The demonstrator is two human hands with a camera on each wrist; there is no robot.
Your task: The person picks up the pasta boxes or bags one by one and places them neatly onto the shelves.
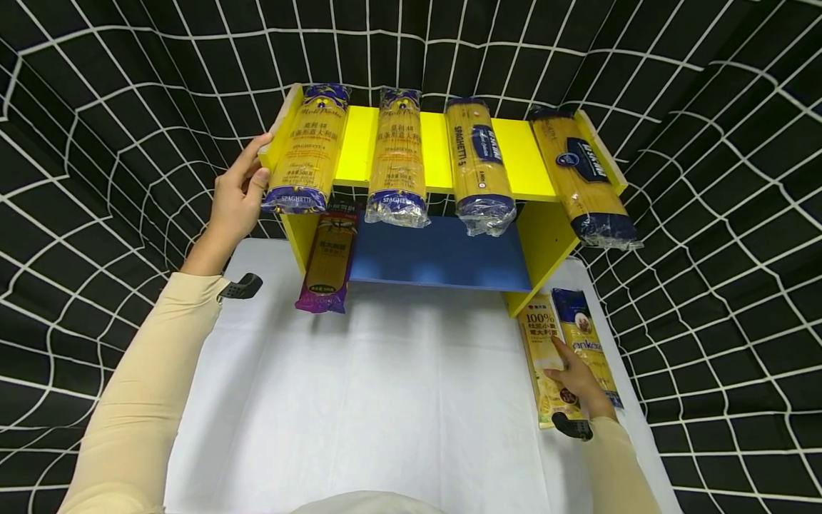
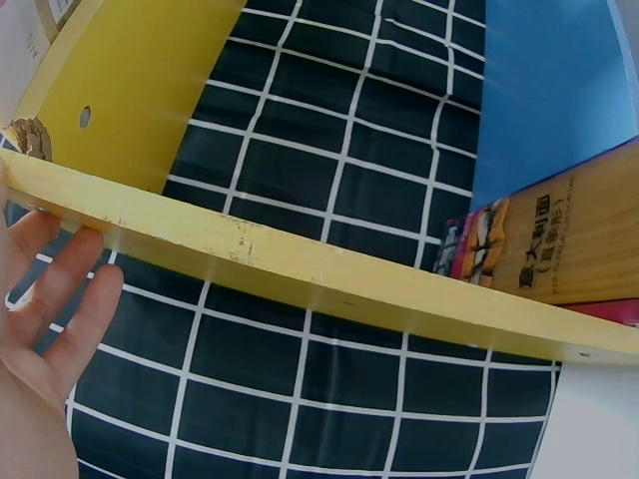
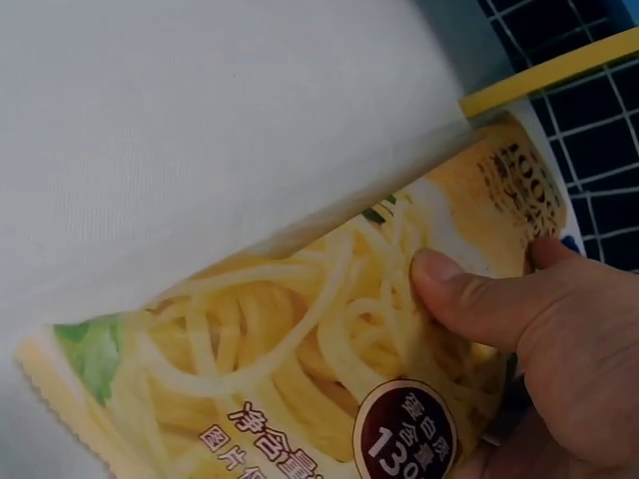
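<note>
On the left, my left hand (image 1: 236, 196) rests at the front end of the yellow shelf's side panel (image 1: 282, 127). In the left wrist view its visible fingers (image 2: 75, 274) lie loose and fairly straight against the panel's outer face. On the table at the right, my right hand (image 1: 581, 378) grips a yellow pasta packet (image 1: 538, 335). Its thumb (image 3: 449, 284) lies across the printed front, while the other fingers are mostly hidden at the packet's right edge. A blue-and-yellow pasta packet (image 1: 584, 335) lies beside it.
Two Spaghetti 4 packets (image 1: 308, 143) (image 1: 397, 153) and two navy-labelled spaghetti packets (image 1: 480, 160) (image 1: 581, 171) lie on the yellow top shelf (image 1: 437, 146). Below, a purple-ended pasta packet (image 1: 327, 257) stands at the left of the blue shelf (image 1: 443, 250). White-lined black cloth (image 1: 83, 178) surrounds the table.
</note>
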